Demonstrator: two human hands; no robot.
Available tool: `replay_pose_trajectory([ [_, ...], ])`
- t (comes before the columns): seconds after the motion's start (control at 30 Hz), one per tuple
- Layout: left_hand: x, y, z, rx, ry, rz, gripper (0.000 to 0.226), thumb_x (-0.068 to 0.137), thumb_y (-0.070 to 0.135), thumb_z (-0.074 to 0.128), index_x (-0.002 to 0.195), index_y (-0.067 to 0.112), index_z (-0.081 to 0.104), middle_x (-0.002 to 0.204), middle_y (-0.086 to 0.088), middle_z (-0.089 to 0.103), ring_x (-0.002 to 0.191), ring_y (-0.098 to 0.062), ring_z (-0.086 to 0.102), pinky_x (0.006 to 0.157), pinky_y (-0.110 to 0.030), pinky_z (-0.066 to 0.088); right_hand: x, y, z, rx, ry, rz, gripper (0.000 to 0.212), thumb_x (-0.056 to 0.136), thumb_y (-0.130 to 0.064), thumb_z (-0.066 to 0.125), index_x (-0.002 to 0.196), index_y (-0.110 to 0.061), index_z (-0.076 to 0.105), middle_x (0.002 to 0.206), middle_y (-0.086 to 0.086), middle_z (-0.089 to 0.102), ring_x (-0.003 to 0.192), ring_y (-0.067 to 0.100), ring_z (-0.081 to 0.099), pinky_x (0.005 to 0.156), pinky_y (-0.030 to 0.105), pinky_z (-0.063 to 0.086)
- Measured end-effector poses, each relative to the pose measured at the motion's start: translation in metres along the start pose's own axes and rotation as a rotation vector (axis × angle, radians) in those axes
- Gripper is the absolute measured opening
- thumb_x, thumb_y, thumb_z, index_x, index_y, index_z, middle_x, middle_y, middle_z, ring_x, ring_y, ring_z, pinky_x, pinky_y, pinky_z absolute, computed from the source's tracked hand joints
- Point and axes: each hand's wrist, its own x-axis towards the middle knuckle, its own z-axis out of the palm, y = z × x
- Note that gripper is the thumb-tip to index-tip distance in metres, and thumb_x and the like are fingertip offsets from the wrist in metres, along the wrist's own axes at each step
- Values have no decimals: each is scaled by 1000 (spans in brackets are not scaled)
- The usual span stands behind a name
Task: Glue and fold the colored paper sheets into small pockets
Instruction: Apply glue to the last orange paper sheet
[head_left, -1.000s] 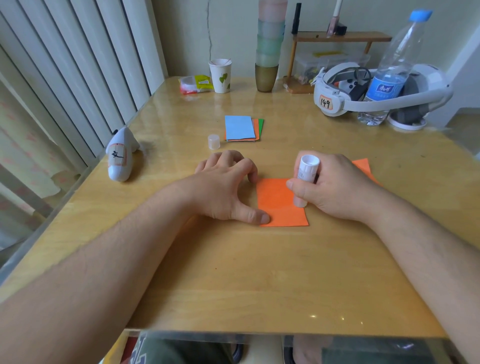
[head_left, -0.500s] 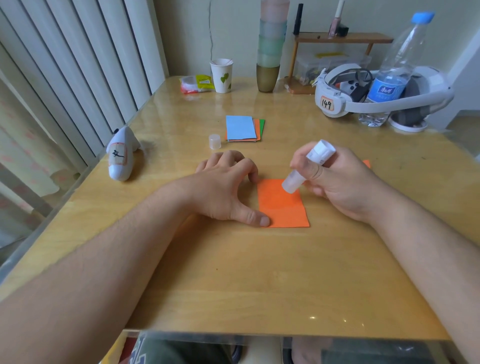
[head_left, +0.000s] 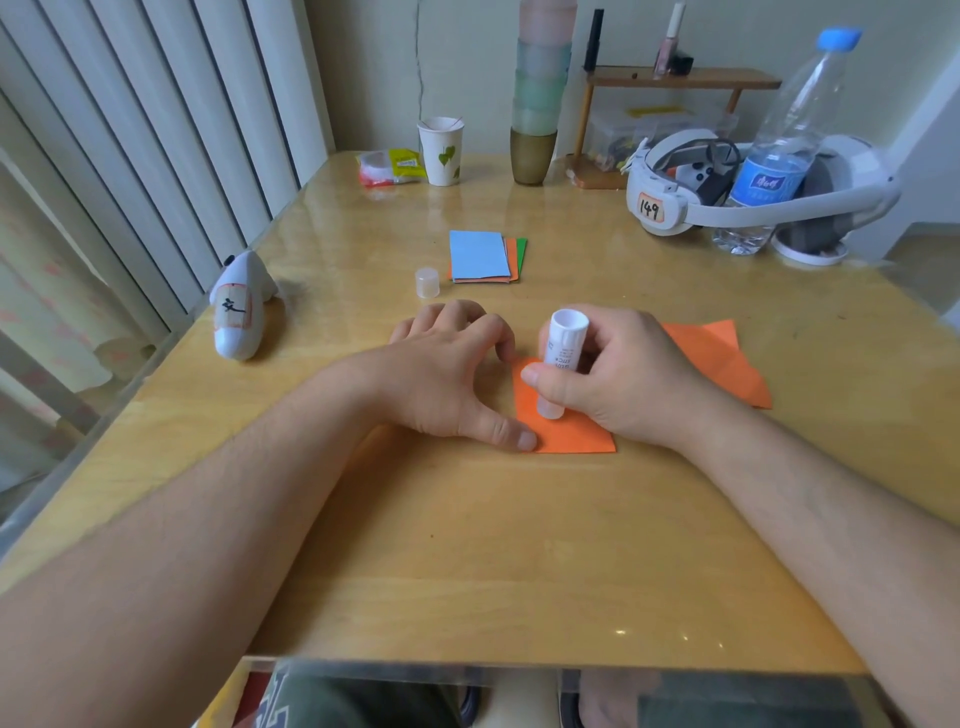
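Since half a second ago glue stick (head_left: 560, 364) went from tilted to upright, tip down on orange sheet (head_left: 569, 434). Right hand (head_left: 618, 379) fingers wrapped round it. Left hand (head_left: 447, 379) fingers spread, thumb pinning sheet's near-left corner. Cap (head_left: 427, 282) at 11 o'clock of the sheet, paper stack (head_left: 480, 255) at 12, on table (head_left: 467, 561).

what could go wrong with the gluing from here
The left hand pins the orange sheet only along its left edge, so a stroke of the glue stick held by the right hand might skew or crease it. The cap lies off; the stick could dry.
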Motion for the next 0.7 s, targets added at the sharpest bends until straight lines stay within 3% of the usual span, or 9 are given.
replay_pose_trajectory([
  [0.2,0,1,2,17,3,4,77,44,92,64,104,55,31,138,14,27,137,-16,19,109,-32,17,2,-2,4,-5,-37,-47,26,84,-33,85,79,-20,63,71,1,75,74,28,67,72,46,56],
  [0.7,0,-1,2,-5,3,16,78,45,91,67,105,53,36,134,13,28,130,-14,21,114,-36,19,-12,9,-24,-31,-48,47,17,89,-17,78,81,-14,63,68,-1,76,72,20,72,79,40,58],
])
